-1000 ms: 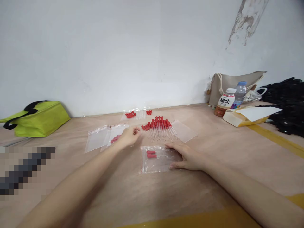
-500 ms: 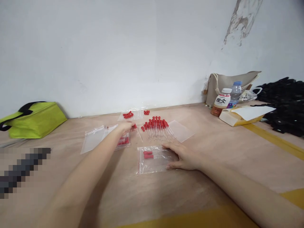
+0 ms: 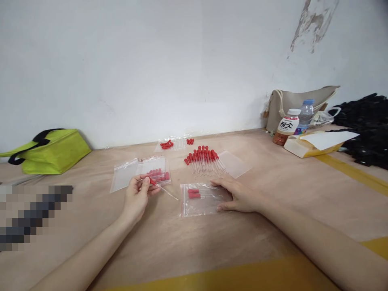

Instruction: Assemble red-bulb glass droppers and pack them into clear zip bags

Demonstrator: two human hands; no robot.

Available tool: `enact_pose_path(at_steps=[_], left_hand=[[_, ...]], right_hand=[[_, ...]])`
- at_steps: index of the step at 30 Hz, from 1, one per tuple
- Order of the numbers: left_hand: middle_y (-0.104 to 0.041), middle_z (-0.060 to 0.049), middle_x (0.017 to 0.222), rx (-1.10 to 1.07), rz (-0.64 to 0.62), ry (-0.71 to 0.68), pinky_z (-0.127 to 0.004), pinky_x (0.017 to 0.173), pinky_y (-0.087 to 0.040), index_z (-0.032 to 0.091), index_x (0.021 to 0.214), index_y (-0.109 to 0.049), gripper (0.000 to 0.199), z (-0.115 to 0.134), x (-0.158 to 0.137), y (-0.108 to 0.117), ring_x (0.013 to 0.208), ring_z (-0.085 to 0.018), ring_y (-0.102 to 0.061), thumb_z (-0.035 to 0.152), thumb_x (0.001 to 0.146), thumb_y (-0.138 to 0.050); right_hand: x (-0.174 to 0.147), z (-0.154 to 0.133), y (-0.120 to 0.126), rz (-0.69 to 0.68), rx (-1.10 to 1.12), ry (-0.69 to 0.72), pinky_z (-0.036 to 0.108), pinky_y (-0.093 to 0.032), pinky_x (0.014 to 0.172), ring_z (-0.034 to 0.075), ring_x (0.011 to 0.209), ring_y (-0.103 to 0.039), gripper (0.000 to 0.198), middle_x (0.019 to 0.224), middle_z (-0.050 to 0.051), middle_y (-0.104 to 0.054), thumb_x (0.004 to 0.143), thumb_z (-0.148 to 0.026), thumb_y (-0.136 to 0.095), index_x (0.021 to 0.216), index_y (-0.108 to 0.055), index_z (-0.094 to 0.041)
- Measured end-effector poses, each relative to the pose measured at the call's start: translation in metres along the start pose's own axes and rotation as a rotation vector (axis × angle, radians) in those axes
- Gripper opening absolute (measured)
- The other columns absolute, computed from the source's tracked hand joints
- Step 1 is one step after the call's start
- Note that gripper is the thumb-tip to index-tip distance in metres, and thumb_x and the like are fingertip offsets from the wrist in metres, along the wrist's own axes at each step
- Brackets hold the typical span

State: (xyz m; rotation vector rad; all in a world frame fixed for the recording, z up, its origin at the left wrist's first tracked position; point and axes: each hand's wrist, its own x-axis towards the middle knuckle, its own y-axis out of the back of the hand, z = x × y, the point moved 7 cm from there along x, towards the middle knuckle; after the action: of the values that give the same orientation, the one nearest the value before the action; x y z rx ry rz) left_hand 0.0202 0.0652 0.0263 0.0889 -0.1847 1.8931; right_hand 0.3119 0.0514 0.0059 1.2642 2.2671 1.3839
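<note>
Along a white wall, at a table spread with brown paper, a person's left hand grips a single red-bulbed dropper, thumb and fingers closed on its bulb; the slender tube slants down and to the right, its tip just beside a clear zip bag. Across the right end of that bag lies the right hand, thumb and fingers spread open and resting on the plastic; two red-bulbed droppers lie inside, bulbs toward the red-lined edge.

Beyond the bag, a fanned cluster of droppers sits with bulbs toward the wall; another flat bag lies just to its right. Beyond the left hand rest a filled bag of red-bulbed pieces and a flat bag beside it; near the wall, red bulbs lie on clear plastic.

At far left stands a lime-green bag with a black strap; at right, a white-capped bottle, a blue-capped bottle, a beige bag, an open carton and a black heap.
</note>
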Motion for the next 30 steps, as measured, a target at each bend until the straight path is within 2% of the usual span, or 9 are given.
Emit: enact_pose_path(at_steps=[5, 11, 14, 17, 22, 25, 30], left_hand=[[-0.058, 0.004, 0.068, -0.004, -0.074, -0.015, -0.030, 0.064, -0.055, 0.018, 0.090, -0.048, 0.037, -0.009, -0.005, -0.013, 0.060, -0.011, -0.061, 0.039, 0.065, -0.067], [-0.058, 0.003, 0.073, -0.032, -0.215, 0.057, -0.032, 0.077, -0.052, 0.017, 0.083, -0.049, 0.031, -0.019, -0.021, -0.027, 0.072, -0.011, -0.060, 0.039, 0.068, -0.066], [-0.058, 0.002, 0.075, 0.130, -0.350, 0.028, -0.029, 0.074, -0.051, 0.017, 0.080, -0.051, 0.025, -0.016, -0.028, -0.033, 0.074, -0.012, -0.059, 0.035, 0.069, -0.065], [-0.059, 0.000, 0.073, 0.345, -0.522, -0.035, -0.024, 0.064, -0.048, 0.016, 0.076, -0.054, 0.020, -0.015, -0.034, -0.041, 0.067, -0.011, -0.056, 0.029, 0.068, -0.067], [-0.059, 0.000, 0.074, 0.423, -0.762, -0.008, -0.023, 0.063, -0.045, 0.015, 0.080, -0.054, 0.015, -0.022, -0.046, -0.060, 0.066, -0.011, -0.055, 0.024, 0.072, -0.063], [-0.058, 0.000, 0.075, 0.388, -0.785, -0.031, -0.022, 0.063, -0.044, 0.016, 0.081, -0.052, 0.013, -0.022, -0.048, -0.071, 0.066, -0.010, -0.054, 0.020, 0.073, -0.060], [-0.051, 0.005, 0.060, 0.456, -0.757, -0.092, -0.018, 0.050, -0.037, 0.016, 0.072, -0.049, 0.016, -0.027, -0.047, -0.081, 0.052, -0.007, -0.045, 0.020, 0.069, -0.064]], right_hand=[[0.000, 0.000, 0.000, -0.009, -0.003, -0.008, 0.044, -0.034, 0.097, 0.027, 0.117, -0.039, 0.075, 0.127, 0.012, -0.045, 0.066, -0.056, -0.062, 0.127, -0.040, -0.019], [0.000, 0.000, 0.000, -0.005, -0.004, -0.017, 0.044, -0.034, 0.096, 0.027, 0.116, -0.041, 0.075, 0.127, 0.011, -0.045, 0.065, -0.057, -0.062, 0.127, -0.041, -0.020], [0.000, 0.000, 0.000, -0.001, -0.012, -0.009, 0.044, -0.034, 0.097, 0.027, 0.117, -0.040, 0.076, 0.127, 0.012, -0.045, 0.065, -0.058, -0.062, 0.127, -0.041, -0.019], [0.000, 0.000, 0.000, 0.000, -0.017, -0.010, 0.043, -0.034, 0.097, 0.027, 0.117, -0.039, 0.076, 0.127, 0.012, -0.044, 0.065, -0.058, -0.061, 0.128, -0.040, -0.019], [0.000, 0.002, -0.001, 0.007, -0.016, 0.008, 0.043, -0.035, 0.096, 0.027, 0.115, -0.040, 0.075, 0.126, 0.012, -0.045, 0.066, -0.057, -0.061, 0.127, -0.040, -0.019], [0.000, 0.003, -0.002, 0.008, -0.017, 0.014, 0.043, -0.036, 0.095, 0.027, 0.114, -0.041, 0.076, 0.125, 0.012, -0.046, 0.066, -0.057, -0.061, 0.127, -0.039, -0.018], [0.000, -0.001, 0.000, 0.037, -0.007, 0.049, 0.044, -0.035, 0.094, 0.027, 0.113, -0.043, 0.072, 0.122, 0.012, -0.048, 0.067, -0.054, -0.063, 0.126, -0.041, -0.019]])
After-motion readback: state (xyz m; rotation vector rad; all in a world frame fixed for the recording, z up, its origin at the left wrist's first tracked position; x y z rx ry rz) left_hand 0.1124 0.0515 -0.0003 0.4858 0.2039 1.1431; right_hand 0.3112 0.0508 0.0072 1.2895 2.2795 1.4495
